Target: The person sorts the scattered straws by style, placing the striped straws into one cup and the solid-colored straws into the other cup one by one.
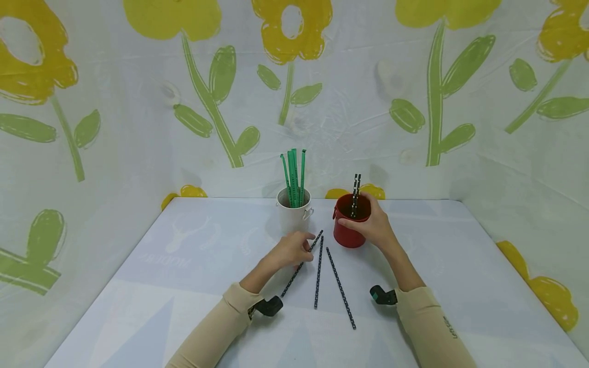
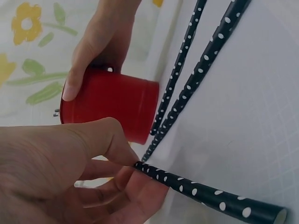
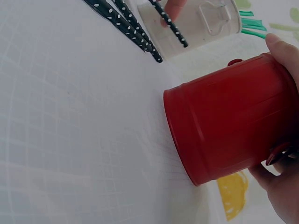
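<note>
My left hand (image 1: 289, 250) pinches a black paper straw with white dots (image 1: 292, 280) between thumb and fingers. In the left wrist view that straw (image 2: 205, 190) slants away from the fingertips. Two more dotted straws lie on the table to its right, one nearly straight (image 1: 318, 286) and one slanting (image 1: 342, 291). My right hand (image 1: 378, 225) grips a small red bucket (image 1: 348, 237) round its rim, thumb on the near side. Dotted straws (image 1: 356, 191) stand upright inside the bucket; its bottom is hidden. The right wrist view shows the red wall (image 3: 229, 116) up close.
A white bucket (image 1: 291, 221) holding several green straws (image 1: 293, 176) stands left of the red one, just beyond my left hand. Behind the table (image 1: 207, 255) hangs a flower-printed curtain (image 1: 349, 107). Each sleeve has a dark wrist device (image 1: 269, 306) near its cuff.
</note>
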Tool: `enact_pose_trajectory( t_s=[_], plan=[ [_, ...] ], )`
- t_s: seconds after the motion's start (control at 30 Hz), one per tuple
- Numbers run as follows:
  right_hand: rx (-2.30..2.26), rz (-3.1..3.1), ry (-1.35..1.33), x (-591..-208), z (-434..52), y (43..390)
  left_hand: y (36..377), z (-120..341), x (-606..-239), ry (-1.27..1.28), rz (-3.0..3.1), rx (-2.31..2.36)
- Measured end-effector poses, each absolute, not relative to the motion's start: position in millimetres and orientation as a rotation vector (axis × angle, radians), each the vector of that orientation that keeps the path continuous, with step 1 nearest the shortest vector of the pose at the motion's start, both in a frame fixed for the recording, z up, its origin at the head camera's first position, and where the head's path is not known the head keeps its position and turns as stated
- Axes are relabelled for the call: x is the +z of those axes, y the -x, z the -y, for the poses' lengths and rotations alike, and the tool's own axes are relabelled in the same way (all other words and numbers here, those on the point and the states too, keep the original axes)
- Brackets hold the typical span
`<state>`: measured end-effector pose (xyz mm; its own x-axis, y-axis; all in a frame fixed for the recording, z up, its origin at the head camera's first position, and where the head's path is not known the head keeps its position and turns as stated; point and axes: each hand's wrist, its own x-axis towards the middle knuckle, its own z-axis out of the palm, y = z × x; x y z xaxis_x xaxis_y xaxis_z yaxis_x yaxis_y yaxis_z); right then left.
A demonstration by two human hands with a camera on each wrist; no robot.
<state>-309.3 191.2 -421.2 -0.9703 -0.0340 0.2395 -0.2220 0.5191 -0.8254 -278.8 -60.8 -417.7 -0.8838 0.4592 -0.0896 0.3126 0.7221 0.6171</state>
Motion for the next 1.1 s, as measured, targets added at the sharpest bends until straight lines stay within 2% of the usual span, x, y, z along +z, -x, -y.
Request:
enact_pose_trajectory(
  t_s=[0.77, 1.1],
  plan=[
    [1.430, 2.539, -0.244, -417.4, -191.3, 307.7, 284.5, 66.2, -403.7, -0.658, -2.629, 1.593],
    [1.431, 2.535, -0.249, -422.5, -191.8, 307.2, 280.7, 62.3, -403.8, -0.717, -2.615, 1.701]
  ],
)
